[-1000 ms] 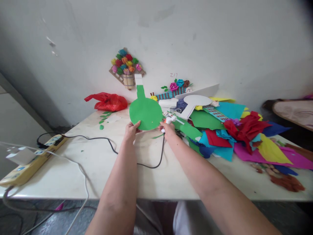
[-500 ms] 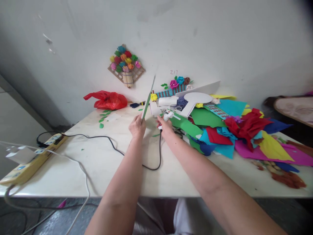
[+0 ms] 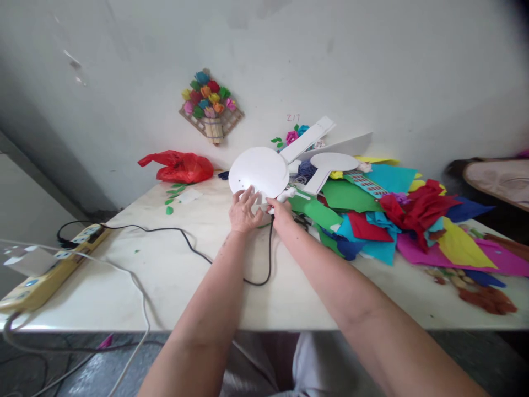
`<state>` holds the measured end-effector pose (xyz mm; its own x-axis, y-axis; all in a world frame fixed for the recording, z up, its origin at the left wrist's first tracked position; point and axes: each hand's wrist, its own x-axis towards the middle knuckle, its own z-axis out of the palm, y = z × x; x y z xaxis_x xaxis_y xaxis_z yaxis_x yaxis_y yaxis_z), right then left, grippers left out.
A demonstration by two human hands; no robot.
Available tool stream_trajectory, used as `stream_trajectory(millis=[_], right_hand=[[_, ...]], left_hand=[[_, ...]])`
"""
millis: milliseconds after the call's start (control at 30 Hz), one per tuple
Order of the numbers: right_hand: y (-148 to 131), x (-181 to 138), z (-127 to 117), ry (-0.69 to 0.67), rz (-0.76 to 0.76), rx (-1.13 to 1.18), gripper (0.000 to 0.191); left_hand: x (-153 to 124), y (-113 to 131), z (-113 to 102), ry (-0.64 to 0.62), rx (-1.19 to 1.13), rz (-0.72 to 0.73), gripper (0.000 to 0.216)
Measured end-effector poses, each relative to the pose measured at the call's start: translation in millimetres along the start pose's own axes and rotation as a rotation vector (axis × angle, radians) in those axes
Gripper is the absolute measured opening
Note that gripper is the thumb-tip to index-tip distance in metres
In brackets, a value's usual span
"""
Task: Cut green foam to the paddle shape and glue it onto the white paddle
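My left hand [image 3: 244, 212] grips the lower edge of a white round board [image 3: 258, 171], its fingers over the near face. The board is tilted with its white side toward me, and a long white strip [image 3: 309, 138] juts from it to the upper right. A white glue gun [image 3: 287, 194] is in my right hand [image 3: 281, 216], closed around its handle, close beside the board's lower right edge. From the glue gun's handle a black cord [image 3: 270, 251] hangs to the table. A second white round board with a strip [image 3: 334, 161] lies to the right.
Coloured paper sheets [image 3: 351, 198] and crumpled red paper [image 3: 425, 212] cover the right side. A red plastic bag [image 3: 182, 167] and green paper leaves [image 3: 169, 210] lie back left. A power strip [image 3: 49, 273] sits at the left edge. A paper-flower piece [image 3: 211, 107] hangs on the wall.
The white board has turned from edge-on, green side partly showing, to face me with its white side. My left fingers now spread across it. The glue gun stays in my right hand.
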<state>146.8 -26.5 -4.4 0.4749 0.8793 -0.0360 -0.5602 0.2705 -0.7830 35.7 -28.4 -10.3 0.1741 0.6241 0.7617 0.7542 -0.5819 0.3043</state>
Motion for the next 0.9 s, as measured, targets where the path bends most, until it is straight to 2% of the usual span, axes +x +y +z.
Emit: stream_trajectory(millis=[67,100,233,300,367,467,600,700,900], right_hand=[[-1.1,1.5,-1.4,0.031,0.005,-0.032,0.027],[-1.7,1.9,-1.9,0.042,0.01,-0.045,0.027],[-3.8,4.5,-5.6,0.011,0.049,-0.068,0.027],[-5.4,6.7,-8.9,-0.061,0.064,-0.071,0.027],[-8.0,8.9,-12.8,-0.142,0.09,-0.086,0.026],[-13.1,11.0,-18.2,-0.249,0.164,-0.139,0.025],[-16.7,11.5,-21.9,-0.343,0.205,-0.172,0.025],[-15.0,11.6,-20.8,-0.304,0.211,-0.155,0.024],[-9.8,9.5,-13.2,-0.12,0.201,-0.081,0.023]], left_hand=[[1.3,-6.1,0.2,0.111,-0.095,-0.077,0.051],[2.4,-10.2,0.3,0.188,-0.155,-0.165,0.053],[7.2,-33.2,-3.3,0.52,-0.536,-0.724,0.065],[9.0,-46.6,-8.6,0.555,-0.83,-0.969,0.062],[10.0,-58.2,-14.8,0.515,-1.061,-1.089,0.057],[10.1,-68.5,-20.2,0.451,-1.129,-1.127,0.054],[8.0,-72.6,-17.6,0.378,-1.015,-1.119,0.046],[6.6,-72.6,-13.8,0.364,-1.015,-1.061,0.041],[9.6,-63.3,-8.6,0.506,-1.187,-1.01,0.035]])
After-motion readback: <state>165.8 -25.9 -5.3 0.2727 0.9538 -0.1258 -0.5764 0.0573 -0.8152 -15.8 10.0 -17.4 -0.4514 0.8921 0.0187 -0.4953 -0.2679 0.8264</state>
